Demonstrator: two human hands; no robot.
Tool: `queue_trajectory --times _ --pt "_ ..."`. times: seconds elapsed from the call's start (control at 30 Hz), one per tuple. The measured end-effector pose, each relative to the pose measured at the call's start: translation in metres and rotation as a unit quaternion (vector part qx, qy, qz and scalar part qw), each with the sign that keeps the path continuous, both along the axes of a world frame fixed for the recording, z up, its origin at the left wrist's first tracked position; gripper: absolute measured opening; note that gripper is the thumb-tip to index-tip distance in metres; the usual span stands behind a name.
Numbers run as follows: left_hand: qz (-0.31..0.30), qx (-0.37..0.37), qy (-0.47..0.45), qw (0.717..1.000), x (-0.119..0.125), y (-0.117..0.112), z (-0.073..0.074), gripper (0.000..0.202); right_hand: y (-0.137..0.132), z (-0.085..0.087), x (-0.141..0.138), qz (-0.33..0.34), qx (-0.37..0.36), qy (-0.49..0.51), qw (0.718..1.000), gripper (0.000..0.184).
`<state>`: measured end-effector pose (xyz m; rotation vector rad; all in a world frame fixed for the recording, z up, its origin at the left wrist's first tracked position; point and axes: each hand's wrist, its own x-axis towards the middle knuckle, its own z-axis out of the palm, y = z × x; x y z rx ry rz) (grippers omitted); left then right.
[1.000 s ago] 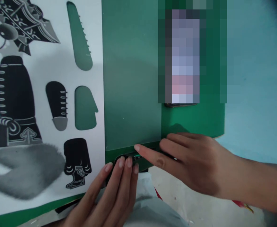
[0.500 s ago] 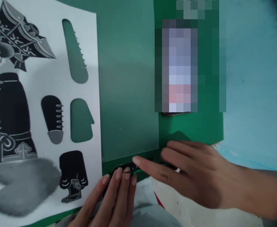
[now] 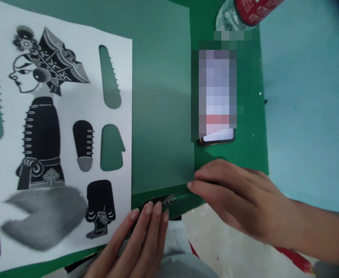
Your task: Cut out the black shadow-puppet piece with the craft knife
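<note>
My left hand (image 3: 146, 235) lies at the front edge of the green table, its fingers stretched out flat and close together. Under the fingertips is a small black paper cut-out (image 3: 169, 201) with pale tick marks along one side, mostly covered. Just right of it is my right hand (image 3: 233, 200), its fingers bent and bunched near the table edge; whatever is between them, if anything, is hidden. To the left spreads a white sheet (image 3: 71, 154) printed with black-and-grey figure parts, with several shapes cut out of it.
A translucent mat (image 3: 160, 116) covers part of the green table (image 3: 250, 150). On the right lies a phone (image 3: 218, 137), mostly blurred out. Behind it is a clear bottle with a red label (image 3: 253, 11). A light blue surface (image 3: 308, 116) is at far right.
My right hand has drawn back to the right, its index fingertip leaving the cut-out. My left hand stays on it. The view has shifted, showing more of the sheet and the bottle.
</note>
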<state>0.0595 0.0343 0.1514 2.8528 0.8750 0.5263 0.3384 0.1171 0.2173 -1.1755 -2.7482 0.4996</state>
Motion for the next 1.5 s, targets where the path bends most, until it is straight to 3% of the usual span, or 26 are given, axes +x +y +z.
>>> queue_trajectory --times 0.33,0.43,0.57,0.87,1.03,1.3,1.5 --pt "-0.009 0.032 0.01 0.999 -0.004 0.001 -0.006 0.049 -0.004 -0.004 -0.003 0.026 0.04 -0.123 0.991 0.023" --pt "-0.012 0.027 0.006 1.0 -0.004 0.0 -0.006 0.049 -0.004 -0.001 -0.002 0.041 0.038 -0.163 0.985 0.02" --pt "-0.02 0.011 0.007 1.0 -0.005 -0.001 -0.005 0.049 -0.002 0.008 -0.003 0.056 0.074 -0.202 0.975 0.032" --pt "-0.018 0.021 0.007 1.0 -0.005 0.0 -0.004 0.05 -0.011 0.009 -0.003 0.042 0.006 -0.143 0.989 0.043" --pt "-0.012 0.01 0.012 1.0 -0.004 0.001 -0.001 0.051 -0.013 0.004 -0.008 0.029 -0.051 -0.152 0.987 0.026" --pt "-0.021 0.011 0.021 1.0 -0.004 0.003 0.0 0.052 -0.007 0.004 -0.021 0.017 -0.077 -0.15 0.986 0.017" --pt "-0.028 -0.013 0.015 0.999 -0.007 0.001 0.001 0.056 -0.005 0.008 -0.027 0.025 -0.072 -0.171 0.982 0.029"
